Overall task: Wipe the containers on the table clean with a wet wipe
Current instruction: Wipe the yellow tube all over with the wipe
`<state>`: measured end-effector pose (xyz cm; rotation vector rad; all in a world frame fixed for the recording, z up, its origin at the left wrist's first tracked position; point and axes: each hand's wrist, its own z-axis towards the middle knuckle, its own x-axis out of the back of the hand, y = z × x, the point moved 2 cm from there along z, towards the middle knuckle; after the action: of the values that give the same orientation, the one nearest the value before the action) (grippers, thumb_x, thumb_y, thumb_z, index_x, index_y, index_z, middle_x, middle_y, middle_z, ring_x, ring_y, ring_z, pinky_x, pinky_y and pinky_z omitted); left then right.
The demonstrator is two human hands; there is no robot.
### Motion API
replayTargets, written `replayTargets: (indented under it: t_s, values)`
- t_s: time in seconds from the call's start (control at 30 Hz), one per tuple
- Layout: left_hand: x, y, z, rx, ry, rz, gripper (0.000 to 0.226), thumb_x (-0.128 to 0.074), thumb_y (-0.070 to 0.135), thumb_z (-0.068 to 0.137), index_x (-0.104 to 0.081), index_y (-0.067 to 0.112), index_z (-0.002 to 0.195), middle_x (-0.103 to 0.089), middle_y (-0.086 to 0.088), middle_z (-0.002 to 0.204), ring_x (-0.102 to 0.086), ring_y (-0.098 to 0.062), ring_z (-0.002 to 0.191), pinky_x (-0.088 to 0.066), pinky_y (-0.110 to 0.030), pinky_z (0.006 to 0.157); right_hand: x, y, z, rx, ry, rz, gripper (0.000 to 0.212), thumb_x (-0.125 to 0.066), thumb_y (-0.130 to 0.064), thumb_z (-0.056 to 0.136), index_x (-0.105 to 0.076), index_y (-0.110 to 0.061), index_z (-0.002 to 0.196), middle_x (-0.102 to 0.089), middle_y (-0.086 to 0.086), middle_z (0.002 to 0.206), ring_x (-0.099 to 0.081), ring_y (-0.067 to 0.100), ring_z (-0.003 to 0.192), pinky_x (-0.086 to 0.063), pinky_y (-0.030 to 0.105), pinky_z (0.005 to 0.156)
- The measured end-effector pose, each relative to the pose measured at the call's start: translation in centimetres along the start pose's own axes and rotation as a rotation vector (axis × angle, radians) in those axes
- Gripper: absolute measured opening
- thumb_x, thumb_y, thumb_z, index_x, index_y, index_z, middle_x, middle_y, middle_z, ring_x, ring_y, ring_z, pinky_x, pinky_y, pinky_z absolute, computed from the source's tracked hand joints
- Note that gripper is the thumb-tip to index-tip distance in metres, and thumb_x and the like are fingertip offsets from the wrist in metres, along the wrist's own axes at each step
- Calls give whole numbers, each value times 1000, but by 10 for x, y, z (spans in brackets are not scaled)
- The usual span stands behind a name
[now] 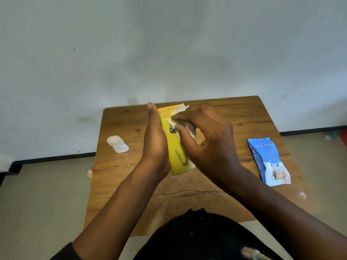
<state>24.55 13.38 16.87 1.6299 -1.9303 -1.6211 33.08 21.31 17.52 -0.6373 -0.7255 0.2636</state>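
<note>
A yellow lotion bottle (175,147) is held over the middle of the wooden table (131,181), its flat front facing me. My left hand (155,141) supports the bottle's left side with flat, straight fingers. A crumpled white wet wipe (177,114), partly greyed with dirt, is pinched in my right hand (204,139) and pressed against the bottle's upper front. The bottle's right edge and part of its label are hidden behind my right hand.
A small white container (118,144) lies on its side at the table's left. A blue wet-wipe pack (268,161) lies flat at the right edge. White crumbs dust the tabletop. A wall stands close behind the table.
</note>
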Motion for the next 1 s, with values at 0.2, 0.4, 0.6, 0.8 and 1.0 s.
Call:
replayTargets:
  t_s: [0.2, 0.4, 0.6, 0.8, 1.0]
  values:
    - [-1, 4, -1, -48, 15, 61, 79, -22, 66, 104, -76, 9, 97, -77, -10, 90, -76, -24, 85, -62, -33, 75, -4, 0, -10, 37, -70, 14, 24, -79, -5, 91, -78, -8, 115, -73, 8, 107, -66, 15, 102, -46, 14, 91]
    - [-7, -1, -5, -41, -34, 44, 81, -22, 68, 102, -83, 20, 79, -76, -8, 84, -75, -21, 83, -61, -34, 76, 2, -3, 0, 36, 58, -53, 19, -79, -5, 91, -80, -6, 110, -75, 9, 104, -68, 16, 96, -49, 17, 81]
    - [-12, -1, -3, -56, -74, 27, 76, -21, 64, 104, -77, 13, 100, -75, -11, 94, -73, -25, 94, -61, -32, 79, 9, 2, 7, 26, 117, -39, 18, -78, -3, 91, -81, -5, 109, -74, 10, 102, -69, 18, 93, -48, 15, 80]
    - [-17, -2, -5, -75, -85, 66, 71, -21, 60, 106, -74, 12, 104, -73, -10, 93, -72, -22, 96, -61, -29, 81, 12, 4, 8, 50, 109, -10, 19, -78, -1, 90, -82, -6, 107, -73, 9, 100, -69, 17, 91, -51, 21, 77]
    - [-19, -1, -8, -110, -93, 132, 69, -20, 58, 106, -75, 16, 98, -78, -6, 93, -76, -18, 98, -62, -33, 89, 15, 0, 8, 55, 108, 34, 18, -77, -1, 90, -82, -5, 107, -72, 9, 103, -68, 17, 95, -54, 23, 79]
